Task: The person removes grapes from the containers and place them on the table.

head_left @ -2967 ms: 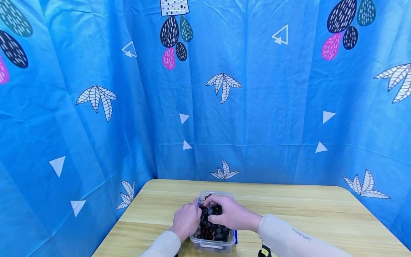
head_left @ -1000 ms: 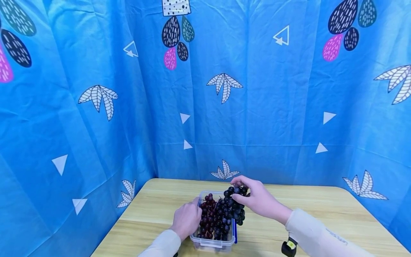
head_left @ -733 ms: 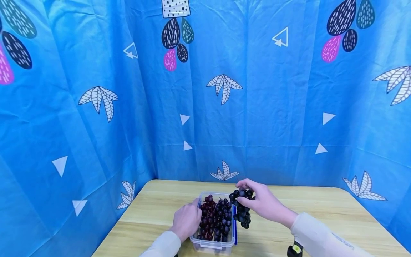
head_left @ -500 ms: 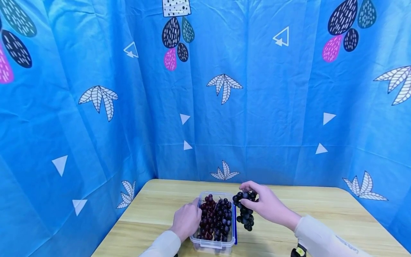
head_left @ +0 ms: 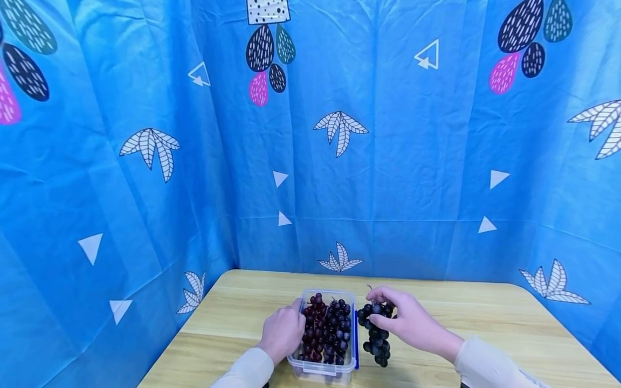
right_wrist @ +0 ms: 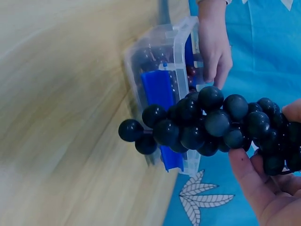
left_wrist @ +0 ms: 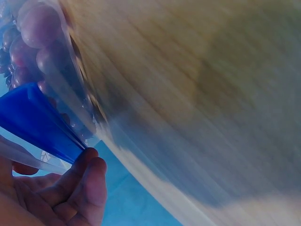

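Note:
My right hand [head_left: 412, 326] holds a bunch of black grapes [head_left: 376, 345] by its upper end, just right of a clear plastic box [head_left: 320, 369]. In the right wrist view the bunch [right_wrist: 188, 125] stretches across the picture, with thumb and fingers at its stem end. Inside the box lie a dark red bunch of grapes [head_left: 314, 331] on the left and a black bunch [head_left: 338, 334] on the right. My left hand [head_left: 283, 332] grips the box's left side. Up close, its fingertips meet the blue latch flap [left_wrist: 40, 122].
The box stands on a wooden table [head_left: 436, 307]. Another blue latch flap [right_wrist: 157, 89] hangs down on the box's right side, near the held bunch. A patterned blue curtain [head_left: 407, 161] encloses the table at the back and sides.
My right hand has lifted the black bunch out of the box, carried it to the right and then lowered it toward the table. My left hand has stayed at the box.

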{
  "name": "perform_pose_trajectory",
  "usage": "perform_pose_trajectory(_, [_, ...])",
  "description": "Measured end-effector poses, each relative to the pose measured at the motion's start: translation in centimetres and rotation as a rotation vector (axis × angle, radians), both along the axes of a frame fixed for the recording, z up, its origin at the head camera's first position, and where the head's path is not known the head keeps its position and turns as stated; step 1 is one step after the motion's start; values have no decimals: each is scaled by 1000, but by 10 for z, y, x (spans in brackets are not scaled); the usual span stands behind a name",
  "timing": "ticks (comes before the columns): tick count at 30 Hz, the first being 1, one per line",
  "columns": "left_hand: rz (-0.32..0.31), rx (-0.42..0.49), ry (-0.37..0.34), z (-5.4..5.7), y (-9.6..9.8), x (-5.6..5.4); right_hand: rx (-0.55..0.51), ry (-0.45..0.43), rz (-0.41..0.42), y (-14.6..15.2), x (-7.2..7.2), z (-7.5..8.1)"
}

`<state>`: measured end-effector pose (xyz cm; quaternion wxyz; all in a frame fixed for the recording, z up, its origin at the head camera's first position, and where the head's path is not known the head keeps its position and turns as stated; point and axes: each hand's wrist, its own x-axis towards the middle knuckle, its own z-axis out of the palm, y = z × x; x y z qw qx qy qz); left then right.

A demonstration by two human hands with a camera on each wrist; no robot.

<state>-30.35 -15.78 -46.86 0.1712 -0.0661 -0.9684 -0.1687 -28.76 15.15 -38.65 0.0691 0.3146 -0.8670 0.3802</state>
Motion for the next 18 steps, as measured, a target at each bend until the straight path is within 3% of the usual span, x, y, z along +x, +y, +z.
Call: perform_pose_trajectory(18, [0,20,-12,1,0,0,-21,-162,54,2,11,-9])
